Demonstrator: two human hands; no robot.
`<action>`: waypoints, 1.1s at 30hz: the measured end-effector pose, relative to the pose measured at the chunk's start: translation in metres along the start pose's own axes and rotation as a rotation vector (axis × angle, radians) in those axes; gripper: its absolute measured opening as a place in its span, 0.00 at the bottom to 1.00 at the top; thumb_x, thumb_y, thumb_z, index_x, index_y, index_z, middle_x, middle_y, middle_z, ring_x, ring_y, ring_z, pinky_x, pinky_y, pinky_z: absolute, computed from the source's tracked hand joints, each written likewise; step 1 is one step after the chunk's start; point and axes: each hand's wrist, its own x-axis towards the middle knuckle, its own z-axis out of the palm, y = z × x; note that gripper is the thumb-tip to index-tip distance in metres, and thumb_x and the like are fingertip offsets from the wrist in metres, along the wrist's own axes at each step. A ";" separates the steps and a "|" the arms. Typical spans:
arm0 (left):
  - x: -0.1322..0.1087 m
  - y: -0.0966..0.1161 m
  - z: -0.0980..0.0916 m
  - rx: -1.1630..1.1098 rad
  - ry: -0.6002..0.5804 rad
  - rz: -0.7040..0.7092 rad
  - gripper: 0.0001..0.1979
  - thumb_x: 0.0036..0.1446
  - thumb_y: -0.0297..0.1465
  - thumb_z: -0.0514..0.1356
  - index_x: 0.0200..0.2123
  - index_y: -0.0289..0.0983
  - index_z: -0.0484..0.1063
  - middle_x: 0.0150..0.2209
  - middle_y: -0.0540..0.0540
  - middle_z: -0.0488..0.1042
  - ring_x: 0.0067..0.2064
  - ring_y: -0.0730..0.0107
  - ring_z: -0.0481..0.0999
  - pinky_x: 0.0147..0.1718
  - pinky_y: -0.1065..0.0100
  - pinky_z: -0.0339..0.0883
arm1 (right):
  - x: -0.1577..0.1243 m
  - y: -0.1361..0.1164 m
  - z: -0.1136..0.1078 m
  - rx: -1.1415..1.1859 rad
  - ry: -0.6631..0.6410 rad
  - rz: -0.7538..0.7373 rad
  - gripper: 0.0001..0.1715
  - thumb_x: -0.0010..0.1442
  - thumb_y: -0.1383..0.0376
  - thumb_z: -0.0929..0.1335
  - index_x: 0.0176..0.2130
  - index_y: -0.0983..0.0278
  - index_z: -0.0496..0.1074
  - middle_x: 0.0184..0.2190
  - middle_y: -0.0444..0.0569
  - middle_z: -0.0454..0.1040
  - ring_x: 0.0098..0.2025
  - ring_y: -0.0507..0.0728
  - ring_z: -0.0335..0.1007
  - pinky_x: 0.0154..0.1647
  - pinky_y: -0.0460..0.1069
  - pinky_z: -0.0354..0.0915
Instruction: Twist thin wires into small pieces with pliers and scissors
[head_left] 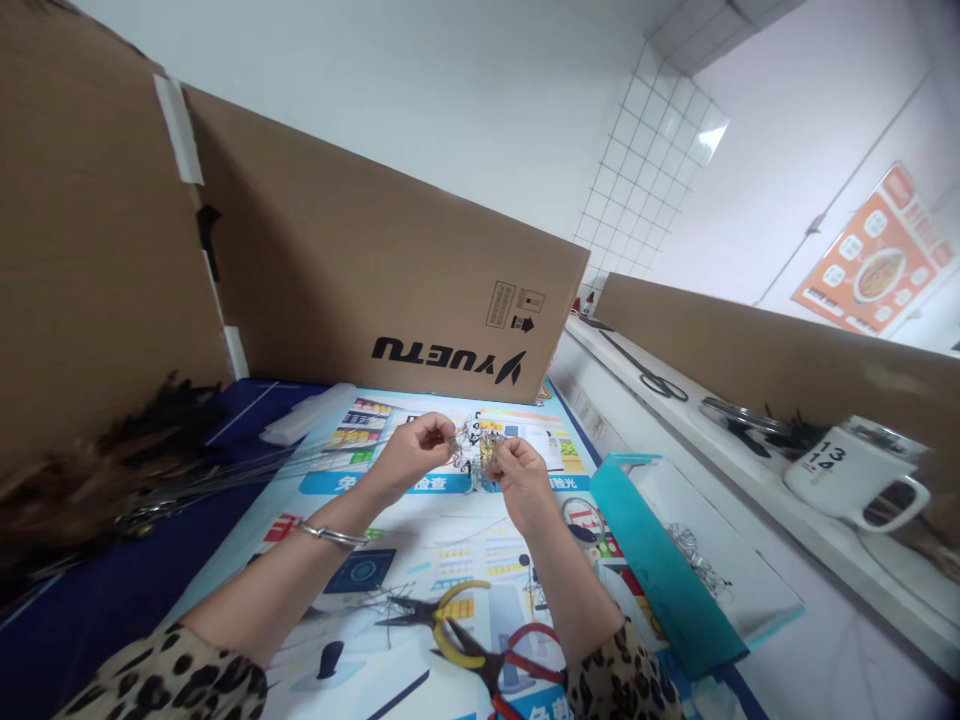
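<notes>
A small tangle of silvery wire (474, 436) sits between my two hands, over the printed table covering. My left hand (414, 455) pinches its left side with thumb and forefinger. My right hand (521, 478) grips the right side, fingertips pressed together. The fine detail of the wire piece is too small to make out. Close below lie pliers with yellow handles (459, 600) and another pair with red handles (525, 648), partly overlapping. Loose wire bits lie around the yellow pliers' jaws.
A teal-and-white box (660, 560) at the right holds several wire pieces (694, 560). Scissors (651, 378) and a white mug (844, 475) stand on the ledge. Dark feathery material (142, 450) lies at left. Cardboard panels (375, 250) wall the back and left.
</notes>
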 end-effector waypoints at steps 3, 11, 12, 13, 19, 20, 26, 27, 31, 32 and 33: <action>0.001 0.003 -0.002 0.013 -0.004 -0.001 0.06 0.44 0.27 0.61 0.28 0.36 0.66 0.26 0.51 0.68 0.27 0.74 0.69 0.27 0.71 0.64 | 0.001 -0.002 -0.002 -0.023 0.007 -0.002 0.11 0.52 0.62 0.71 0.28 0.63 0.65 0.21 0.40 0.63 0.23 0.48 0.60 0.28 0.45 0.59; 0.000 0.011 -0.005 0.084 -0.023 -0.008 0.06 0.44 0.28 0.60 0.29 0.37 0.66 0.25 0.52 0.68 0.26 0.74 0.69 0.25 0.72 0.63 | 0.000 -0.002 -0.004 -0.045 -0.013 -0.005 0.10 0.53 0.61 0.70 0.29 0.63 0.66 0.22 0.41 0.65 0.24 0.49 0.62 0.28 0.45 0.61; 0.000 0.012 -0.005 0.099 -0.026 -0.010 0.06 0.44 0.28 0.60 0.29 0.37 0.66 0.25 0.52 0.68 0.25 0.74 0.68 0.25 0.72 0.62 | 0.000 -0.003 -0.005 -0.048 -0.024 0.000 0.09 0.53 0.61 0.70 0.30 0.63 0.67 0.24 0.42 0.67 0.26 0.49 0.63 0.29 0.45 0.61; 0.000 0.013 -0.005 0.117 -0.029 -0.011 0.05 0.44 0.28 0.60 0.28 0.37 0.66 0.24 0.52 0.68 0.25 0.74 0.68 0.24 0.72 0.62 | 0.000 -0.004 -0.005 -0.051 -0.036 0.010 0.09 0.52 0.60 0.70 0.32 0.63 0.68 0.28 0.44 0.69 0.29 0.50 0.65 0.30 0.46 0.62; -0.001 0.023 -0.001 0.243 -0.060 0.001 0.05 0.42 0.25 0.58 0.27 0.37 0.67 0.22 0.54 0.66 0.23 0.75 0.64 0.22 0.74 0.57 | 0.002 0.002 -0.007 -0.043 -0.119 0.066 0.29 0.40 0.62 0.75 0.43 0.59 0.68 0.46 0.49 0.68 0.46 0.58 0.66 0.33 0.48 0.67; -0.001 0.025 0.000 0.261 -0.065 0.007 0.04 0.42 0.25 0.58 0.26 0.37 0.67 0.22 0.54 0.65 0.23 0.75 0.64 0.22 0.74 0.56 | 0.002 0.003 -0.006 -0.043 -0.132 0.074 0.30 0.39 0.63 0.75 0.43 0.59 0.67 0.45 0.49 0.69 0.45 0.58 0.66 0.33 0.48 0.67; -0.006 0.029 0.008 0.339 -0.082 0.027 0.03 0.42 0.26 0.58 0.25 0.38 0.66 0.21 0.55 0.65 0.23 0.75 0.63 0.21 0.74 0.55 | -0.002 0.004 -0.001 -0.061 -0.148 0.111 0.24 0.45 0.62 0.73 0.43 0.61 0.68 0.38 0.48 0.73 0.36 0.54 0.69 0.30 0.47 0.67; -0.006 0.029 0.009 0.348 -0.081 0.028 0.03 0.42 0.26 0.58 0.25 0.38 0.66 0.21 0.55 0.65 0.23 0.75 0.63 0.21 0.74 0.55 | -0.003 0.003 0.000 -0.074 -0.134 0.114 0.23 0.46 0.62 0.72 0.43 0.62 0.68 0.37 0.48 0.73 0.35 0.54 0.69 0.30 0.47 0.67; -0.006 0.029 0.010 0.371 -0.084 0.035 0.04 0.42 0.26 0.58 0.26 0.38 0.67 0.23 0.54 0.67 0.25 0.73 0.65 0.23 0.73 0.57 | -0.006 -0.001 0.004 -0.102 -0.097 0.100 0.18 0.47 0.64 0.71 0.41 0.62 0.70 0.34 0.46 0.73 0.32 0.52 0.68 0.28 0.45 0.64; -0.006 0.028 0.010 0.373 -0.087 0.036 0.04 0.42 0.26 0.58 0.26 0.38 0.67 0.23 0.54 0.67 0.25 0.73 0.65 0.23 0.73 0.57 | -0.007 -0.001 0.004 -0.103 -0.087 0.094 0.17 0.48 0.65 0.71 0.40 0.62 0.70 0.33 0.46 0.73 0.30 0.51 0.68 0.27 0.44 0.63; -0.006 0.028 0.010 0.375 -0.091 0.038 0.04 0.42 0.26 0.58 0.26 0.38 0.67 0.24 0.54 0.67 0.25 0.73 0.65 0.24 0.73 0.57 | -0.007 -0.001 0.005 -0.104 -0.075 0.088 0.16 0.48 0.65 0.71 0.39 0.63 0.70 0.32 0.45 0.73 0.29 0.50 0.66 0.25 0.44 0.62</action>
